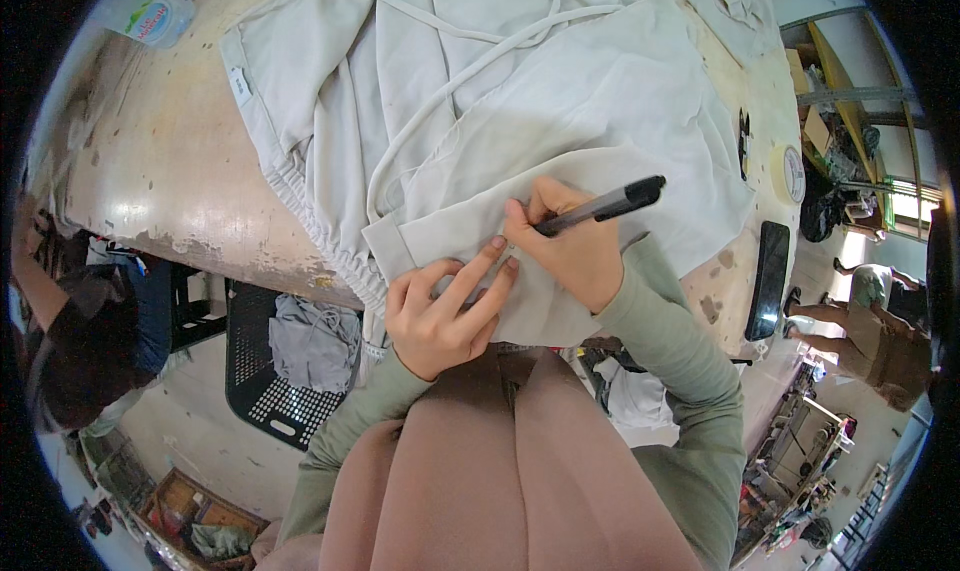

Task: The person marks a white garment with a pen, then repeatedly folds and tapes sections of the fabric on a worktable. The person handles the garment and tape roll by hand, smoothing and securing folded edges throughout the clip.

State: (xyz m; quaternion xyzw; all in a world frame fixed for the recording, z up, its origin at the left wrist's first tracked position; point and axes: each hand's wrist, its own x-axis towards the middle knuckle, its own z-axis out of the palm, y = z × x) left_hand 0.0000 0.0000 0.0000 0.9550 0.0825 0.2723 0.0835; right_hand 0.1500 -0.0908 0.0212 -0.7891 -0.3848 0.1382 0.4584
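Note:
A pale grey-white garment (640, 101) with a gathered elastic edge and long drawstrings lies spread over the table. My right hand (575, 241) is closed round a black pen (610, 206). The pen slants up to the right, its tip end low against a folded flap of the cloth and hidden by my fingers. Flat on the same flap, close to the table's near edge, rests my left hand (445, 311) with its fingers apart. The fingertips of my left hand come close to the right hand.
To the right on the wooden table (160, 171) lie a black phone (767, 281), a tape roll (788, 175) and small black scissors (743, 143). A plastic bottle (150, 16) is at the far left. Below, a black crate (262, 371) holds grey cloth (315, 343). Other people are at both sides.

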